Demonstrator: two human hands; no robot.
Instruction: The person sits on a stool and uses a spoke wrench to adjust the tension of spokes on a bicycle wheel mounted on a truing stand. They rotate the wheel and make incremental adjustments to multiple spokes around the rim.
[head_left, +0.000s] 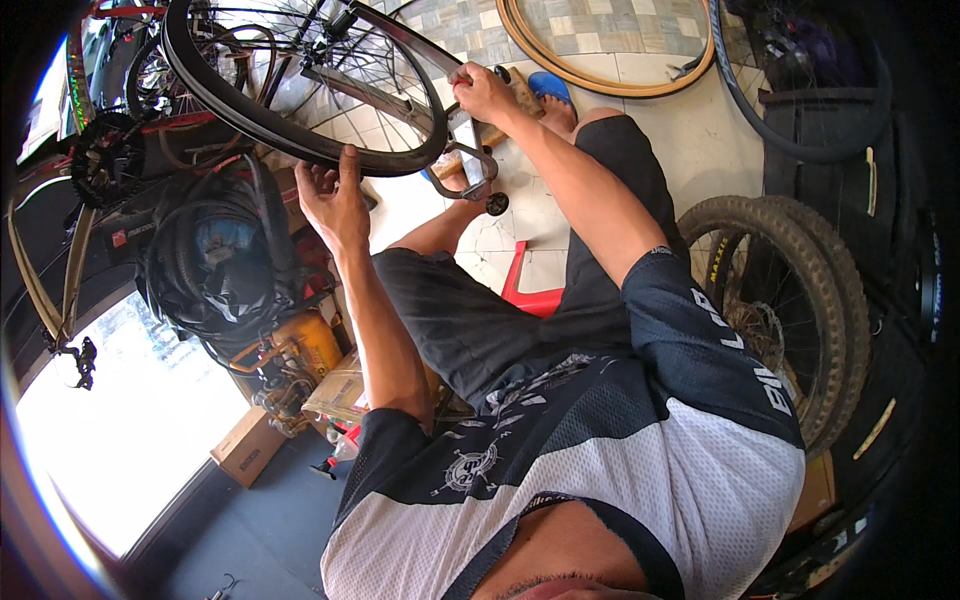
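Observation:
A spoked bicycle wheel (405, 150) with a black rim stands in a grey metal truing stand (465, 160), in front of me at the upper left. My left hand (335, 205) is at the near side of the rim. Its thumb points up against the rim and its other fingers are apart and half curled. My right hand (485, 95) is closed beside the stand's upright, at the wheel's right edge. Its fingertips pinch a small red piece, mostly hidden by the fingers. A round black knob (496, 204) sits at the near end of the stand.
A tan-walled tyre (610, 85) lies on the tiled floor ahead. Knobbly muddy wheels (800, 310) lean at my right. Black bags (220, 250), an orange machine (305, 340) and a cardboard box (245, 445) crowd the left. A red stool (530, 295) shows between my legs.

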